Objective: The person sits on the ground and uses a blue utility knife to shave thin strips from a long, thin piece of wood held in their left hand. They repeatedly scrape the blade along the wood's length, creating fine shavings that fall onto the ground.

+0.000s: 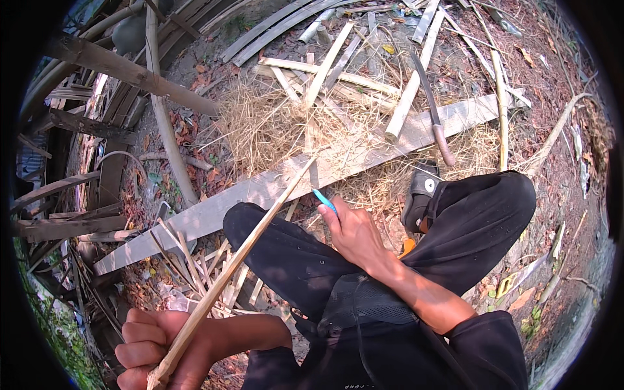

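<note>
My left hand [172, 348], low at the left, is closed round the thick near end of a long pale wooden strip [237, 260]. The strip slants up and away over my left knee, and its thin far end lies over a long grey plank [214, 211]. My right hand [357, 237], in front of my lap, grips a knife [324, 199] by its light blue handle. The knife's short grey blade points away from me, close beside the strip's far end; whether they touch I cannot tell. A machete [432, 97] with a brown handle lies across the plank further right.
Pale shavings [260, 127] and split wood pieces [325, 65] cover the ground beyond the plank. Thin sticks [195, 260] lie by my left knee. A yellow-handled saw [510, 283] is at the right. Posts and beams [130, 68] stand at the left.
</note>
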Available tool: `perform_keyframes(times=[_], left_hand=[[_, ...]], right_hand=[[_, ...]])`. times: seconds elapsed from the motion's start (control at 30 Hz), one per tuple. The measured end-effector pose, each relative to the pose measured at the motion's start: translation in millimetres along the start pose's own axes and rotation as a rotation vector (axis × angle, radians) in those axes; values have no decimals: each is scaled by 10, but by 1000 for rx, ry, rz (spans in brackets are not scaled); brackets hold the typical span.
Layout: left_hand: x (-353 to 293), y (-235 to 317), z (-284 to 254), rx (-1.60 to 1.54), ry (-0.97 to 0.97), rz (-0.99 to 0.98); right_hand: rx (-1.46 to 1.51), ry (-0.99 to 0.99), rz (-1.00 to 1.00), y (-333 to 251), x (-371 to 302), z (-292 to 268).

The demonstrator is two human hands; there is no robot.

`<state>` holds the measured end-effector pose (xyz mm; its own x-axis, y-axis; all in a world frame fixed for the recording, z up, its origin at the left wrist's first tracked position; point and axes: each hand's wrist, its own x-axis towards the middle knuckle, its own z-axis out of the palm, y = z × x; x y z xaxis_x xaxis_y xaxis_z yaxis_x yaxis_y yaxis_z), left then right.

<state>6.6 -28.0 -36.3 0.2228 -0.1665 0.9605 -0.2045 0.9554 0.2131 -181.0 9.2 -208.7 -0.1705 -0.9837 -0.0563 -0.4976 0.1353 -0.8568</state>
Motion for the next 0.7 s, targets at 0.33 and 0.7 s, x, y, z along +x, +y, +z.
perform_keyframes(times=[0.33,0.7], left_hand=[[-12,-44,-171,276,51,32],[122,-228,-47,435,400,-137]], right_hand=[[-163,-203,374,640,310,293],[-31,-71,-282,-347,216,321]])
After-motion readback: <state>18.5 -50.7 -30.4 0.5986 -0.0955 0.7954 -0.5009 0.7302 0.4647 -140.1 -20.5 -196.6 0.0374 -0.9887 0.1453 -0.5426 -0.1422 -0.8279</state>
